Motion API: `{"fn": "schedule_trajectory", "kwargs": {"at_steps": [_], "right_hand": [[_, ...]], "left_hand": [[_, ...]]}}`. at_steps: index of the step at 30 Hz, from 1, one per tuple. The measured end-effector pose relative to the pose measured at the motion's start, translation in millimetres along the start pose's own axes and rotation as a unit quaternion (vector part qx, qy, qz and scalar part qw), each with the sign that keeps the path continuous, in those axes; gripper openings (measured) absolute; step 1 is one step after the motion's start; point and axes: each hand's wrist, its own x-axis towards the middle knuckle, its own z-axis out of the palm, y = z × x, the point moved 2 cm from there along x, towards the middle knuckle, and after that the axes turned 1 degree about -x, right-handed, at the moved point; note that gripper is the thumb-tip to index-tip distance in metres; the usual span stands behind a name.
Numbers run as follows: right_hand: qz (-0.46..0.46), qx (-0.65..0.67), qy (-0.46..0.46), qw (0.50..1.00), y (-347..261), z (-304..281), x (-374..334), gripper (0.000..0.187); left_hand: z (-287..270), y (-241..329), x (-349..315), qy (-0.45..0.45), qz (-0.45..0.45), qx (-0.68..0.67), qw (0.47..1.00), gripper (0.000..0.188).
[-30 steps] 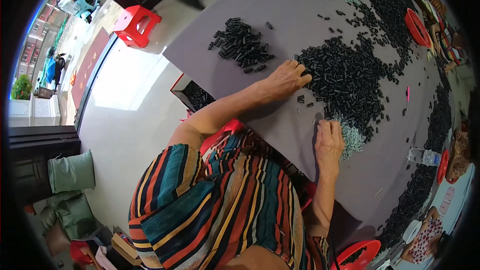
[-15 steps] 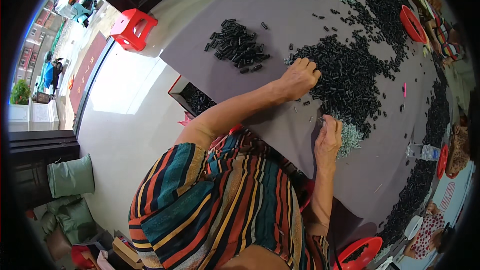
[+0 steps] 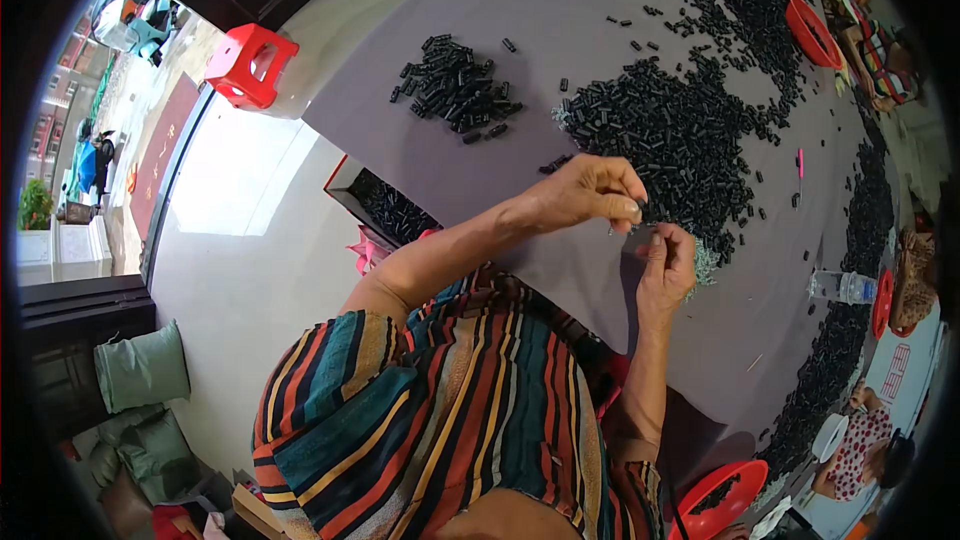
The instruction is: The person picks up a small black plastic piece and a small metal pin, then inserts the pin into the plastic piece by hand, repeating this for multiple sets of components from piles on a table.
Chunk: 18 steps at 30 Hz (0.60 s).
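Observation:
My left hand (image 3: 592,192) is closed with thumb and forefinger pinched together over the near edge of a large heap of small black cylindrical pieces (image 3: 680,130). A small black piece (image 3: 641,208) shows at its fingertips. My right hand (image 3: 668,268) meets it from the right, its thumb and forefinger closed on something too small to make out. The fingertips of both hands almost touch. Behind my right hand lies a pile of small pale-green parts (image 3: 705,265), partly covered by it. A few black pieces (image 3: 553,165) show just beside my left hand.
A smaller heap of black pieces (image 3: 455,90) lies on the grey table (image 3: 560,0) to the left. Red baskets (image 3: 812,32), a clear plastic bottle (image 3: 842,287) and a pink pen-like stick (image 3: 799,165) are at the right. A box of black pieces (image 3: 385,202) stands below the table edge.
My left hand has come back from the black heap toward my right hand, and their fingertips are now close together. My right hand has lifted slightly from the pale-green pile.

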Motion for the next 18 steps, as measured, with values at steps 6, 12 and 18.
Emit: {"fn": "schedule_trajectory", "kwargs": {"at_steps": [6,12,18], "right_hand": [[0.066,0.264,-0.011,0.962,-16,-4,6,0.006],[0.066,0.390,-0.026,0.918,-29,-4,20,0.010],[0.033,0.357,-0.037,0.933,-36,6,18,0.008]], "left_hand": [[18,-3,-10,-0.027,-0.049,-0.077,0.995,0.014],[25,-9,-17,0.006,-0.103,-0.113,0.988,0.016],[24,-14,-19,0.021,-0.075,-0.108,0.991,0.017]]}}
